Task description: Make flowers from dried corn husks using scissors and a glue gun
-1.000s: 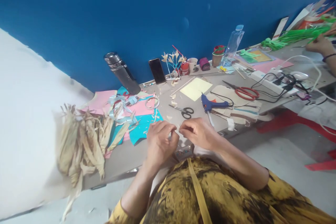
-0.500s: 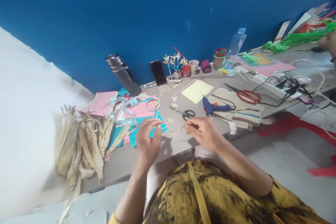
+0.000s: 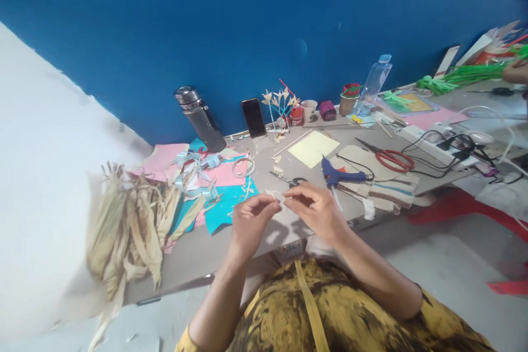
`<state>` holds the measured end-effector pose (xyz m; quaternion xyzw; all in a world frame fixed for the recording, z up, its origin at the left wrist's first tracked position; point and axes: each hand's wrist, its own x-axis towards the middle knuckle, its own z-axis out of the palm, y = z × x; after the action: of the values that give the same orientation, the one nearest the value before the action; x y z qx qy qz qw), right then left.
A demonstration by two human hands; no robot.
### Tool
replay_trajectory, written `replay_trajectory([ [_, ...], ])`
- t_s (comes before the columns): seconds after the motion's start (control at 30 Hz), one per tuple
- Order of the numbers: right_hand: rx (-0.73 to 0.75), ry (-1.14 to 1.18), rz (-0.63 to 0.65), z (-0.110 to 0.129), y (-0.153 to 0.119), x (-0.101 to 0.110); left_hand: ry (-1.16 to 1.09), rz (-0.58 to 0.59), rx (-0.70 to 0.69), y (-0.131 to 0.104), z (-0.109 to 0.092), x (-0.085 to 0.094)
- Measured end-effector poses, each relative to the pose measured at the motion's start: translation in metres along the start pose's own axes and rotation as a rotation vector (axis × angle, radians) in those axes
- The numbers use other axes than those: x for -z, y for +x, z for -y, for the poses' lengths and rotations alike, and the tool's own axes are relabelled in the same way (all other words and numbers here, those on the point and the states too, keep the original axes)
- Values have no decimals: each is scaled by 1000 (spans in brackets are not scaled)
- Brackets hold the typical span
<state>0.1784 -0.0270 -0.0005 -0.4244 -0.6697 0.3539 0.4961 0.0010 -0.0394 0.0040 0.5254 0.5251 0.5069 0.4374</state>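
My left hand (image 3: 253, 223) is pinched closed at the table's front edge, its fingertips close to those of my right hand (image 3: 315, 209). What either pinch holds is too small to make out. Small pale scraps lie under and around the fingertips. Just behind my right hand are black-handled scissors (image 3: 295, 181), partly covered by it. A blue glue gun (image 3: 342, 174) rests on a folded cloth (image 3: 391, 190) to the right. Left of my left hand are blue paper (image 3: 225, 206) and a roll of tape (image 3: 243, 167).
Dried husks (image 3: 134, 225) hang over the table's left edge. Behind stand a dark flask (image 3: 202, 121), a phone (image 3: 253, 117), husk flowers (image 3: 280, 102) and a bottle (image 3: 373, 85). Red-handled scissors (image 3: 394, 160) and a power strip (image 3: 433, 143) lie right. Another person's hand (image 3: 515, 72) is far right.
My left hand has moved right, bringing its fingertips close to my right hand's. The thin pale piece at my left fingertips is no longer clearly visible. The view has shifted slightly.
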Motion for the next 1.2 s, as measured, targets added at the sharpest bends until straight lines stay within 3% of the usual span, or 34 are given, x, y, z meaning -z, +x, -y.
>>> replay_trajectory([
  [0.13, -69, 167, -7, 5, 0, -11, -306, 51, 139, 1, 6, -14],
  [0.27, -134, 255, -16, 0, 1, -15, -411, 28, 202, 4, 6, -16],
  [0.4, -275, 502, -16, -8, 1, -17, -555, 100, 283, 4, 4, -15],
  [0.53, -421, 720, 65, -11, 0, -16, -626, 156, 333, 4, 5, -16],
  [0.67, -438, 769, 157, -10, 2, -8, -654, 181, 346, 3, 4, -19],
  [0.8, -364, 651, 129, -8, 7, 7, -558, 167, 300, 2, -1, -22],
  [0.93, -343, 596, 205, -8, 13, 20, -504, 220, 293, 2, -8, -23],
  [1.2, -393, 743, 300, -13, 19, 27, -490, 339, 324, 7, -14, -25],
])
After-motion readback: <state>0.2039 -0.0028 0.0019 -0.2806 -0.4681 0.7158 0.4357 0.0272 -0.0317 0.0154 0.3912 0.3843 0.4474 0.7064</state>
